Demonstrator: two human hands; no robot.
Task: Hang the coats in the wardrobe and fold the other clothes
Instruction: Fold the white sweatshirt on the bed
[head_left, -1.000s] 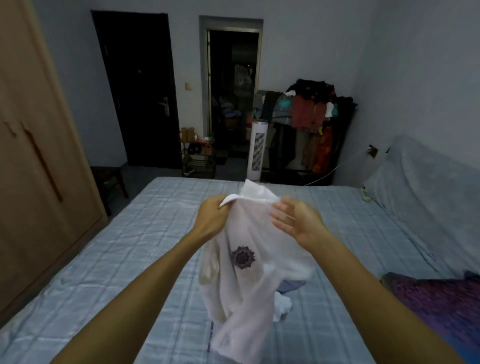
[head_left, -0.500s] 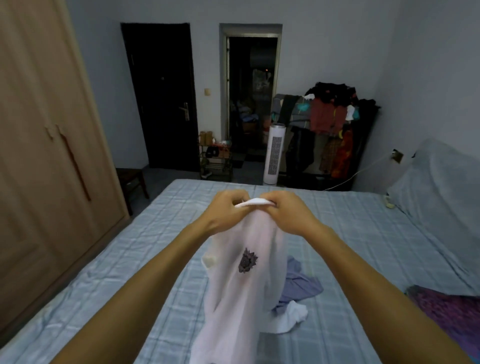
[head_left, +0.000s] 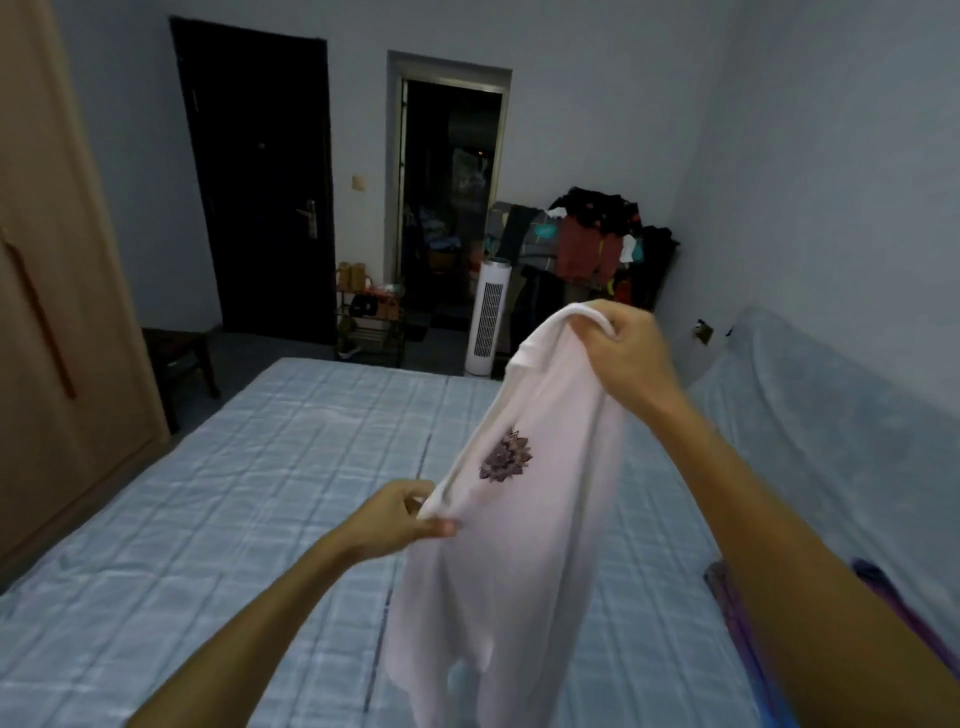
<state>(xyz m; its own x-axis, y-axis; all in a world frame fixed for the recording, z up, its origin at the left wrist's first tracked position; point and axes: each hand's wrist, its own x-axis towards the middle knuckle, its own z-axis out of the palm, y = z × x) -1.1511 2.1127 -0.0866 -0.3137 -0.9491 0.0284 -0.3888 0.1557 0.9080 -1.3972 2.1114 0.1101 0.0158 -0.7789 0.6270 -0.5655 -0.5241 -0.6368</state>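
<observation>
A white shirt (head_left: 524, 530) with a small dark flower print hangs in the air above the bed (head_left: 234, 499). My right hand (head_left: 628, 353) grips its top edge, raised high at the right. My left hand (head_left: 400, 519) pinches the shirt's left edge lower down, near the middle of the view. The cloth stretches at a slant between the two hands and its lower part hangs loose. The wooden wardrobe (head_left: 57, 291) stands shut along the left side.
A purple garment (head_left: 737, 608) lies at the bed's right edge. Beyond the bed's foot stand a white tower fan (head_left: 487, 317), a loaded clothes rack (head_left: 597, 244), a small shelf (head_left: 370, 322) and a dark stool (head_left: 179, 353). A grey covered sofa (head_left: 831, 415) is on the right.
My hands, together at the shirt's top edge, have spread apart: the right rose up to the right, the left slid down the edge. The view turned left.
</observation>
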